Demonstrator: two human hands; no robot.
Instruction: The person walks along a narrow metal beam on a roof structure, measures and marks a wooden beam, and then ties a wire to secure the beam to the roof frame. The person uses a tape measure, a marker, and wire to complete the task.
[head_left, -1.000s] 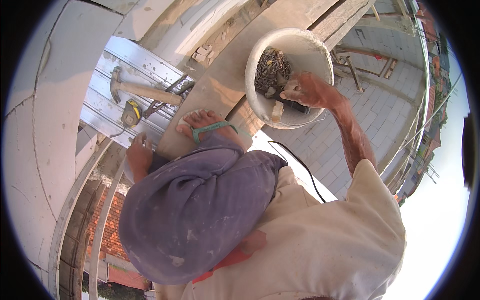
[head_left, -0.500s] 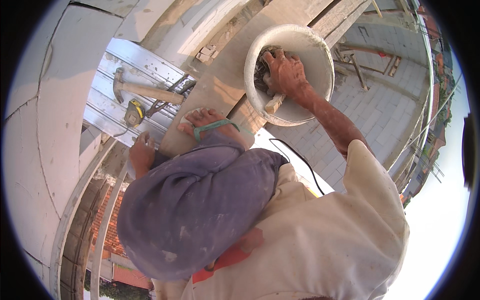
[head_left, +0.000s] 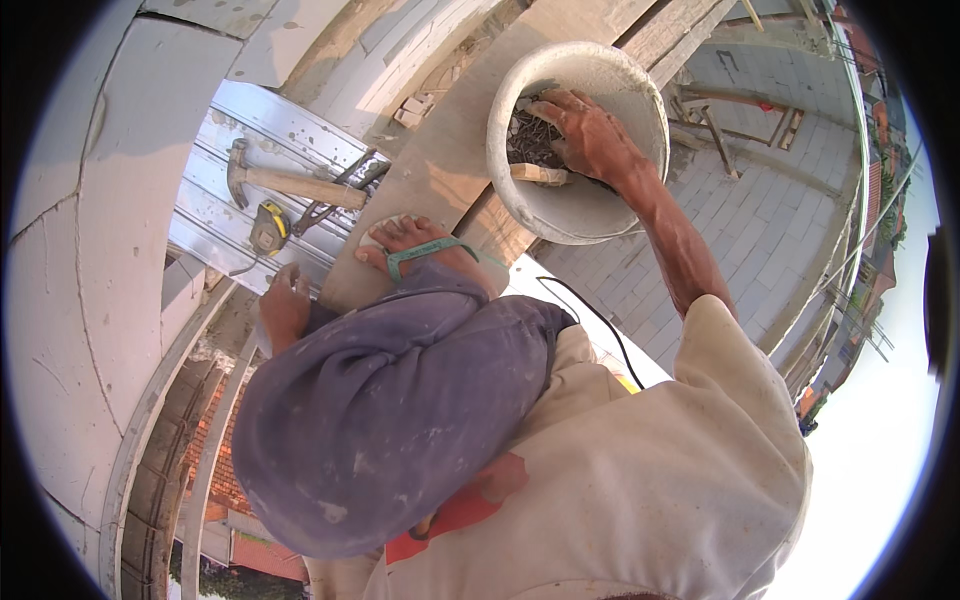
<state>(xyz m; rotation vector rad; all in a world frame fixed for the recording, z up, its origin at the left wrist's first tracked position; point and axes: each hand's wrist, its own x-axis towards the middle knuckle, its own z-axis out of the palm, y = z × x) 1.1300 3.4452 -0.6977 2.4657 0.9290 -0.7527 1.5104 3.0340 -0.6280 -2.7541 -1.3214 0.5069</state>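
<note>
The nails lie loose inside the bucket; they look stiff, light singly and prickly, best pinched by the shank. The right hand reaches in palm down, fingers bent over them, any grip hidden. The left hand hangs half-curled near the tape, its hold unclear.

Right hand is farther up-left inside the bucket than a second ago; bunched then, stretched out now. Versus half a second ago, it sits slightly right, uncovering more of the nails. Wood block is shifted up-picture, turned from steeply slanted to roughly crosswise, now right beside the nails.
</note>
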